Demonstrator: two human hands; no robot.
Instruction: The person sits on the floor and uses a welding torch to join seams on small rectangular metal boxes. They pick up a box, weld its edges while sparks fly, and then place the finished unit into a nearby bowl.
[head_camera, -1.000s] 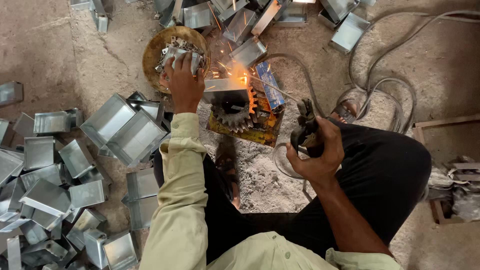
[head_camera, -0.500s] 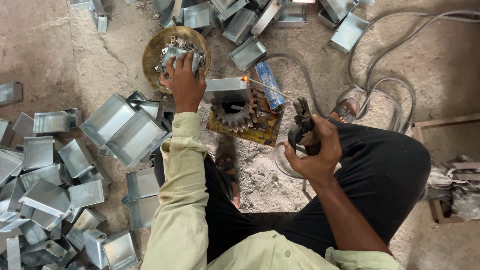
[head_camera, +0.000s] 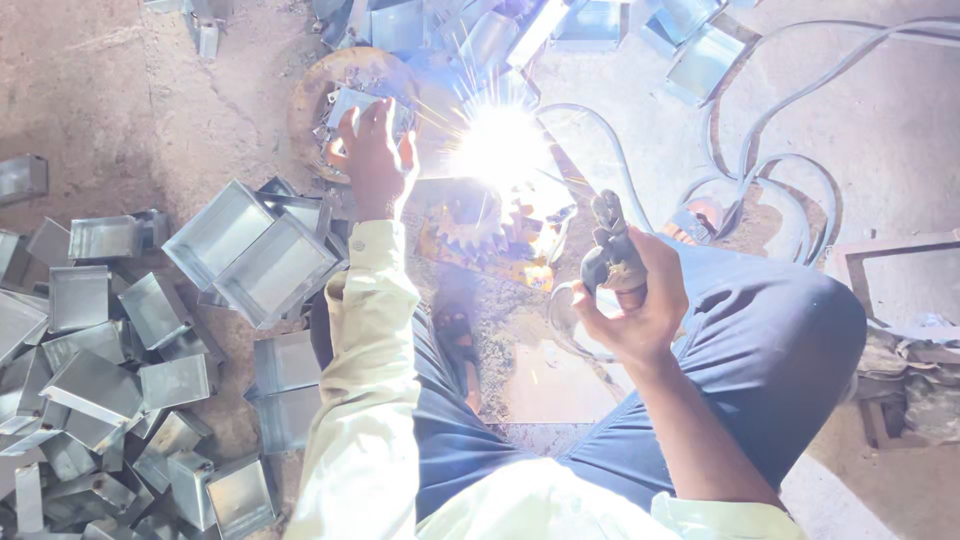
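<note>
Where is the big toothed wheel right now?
The gear lies on the ground in the middle of the head view, just below the bright welding flash, between the left hand and the right hand.

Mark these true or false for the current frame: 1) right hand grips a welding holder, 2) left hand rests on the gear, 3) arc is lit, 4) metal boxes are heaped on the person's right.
1) True: the right hand grips a dark welding holder.
2) False: the left hand presses a small metal piece on the round block, apart from the gear.
3) True: a bright arc flash throws sparks.
4) False: the heap of metal boxes lies on the person's left.
</note>
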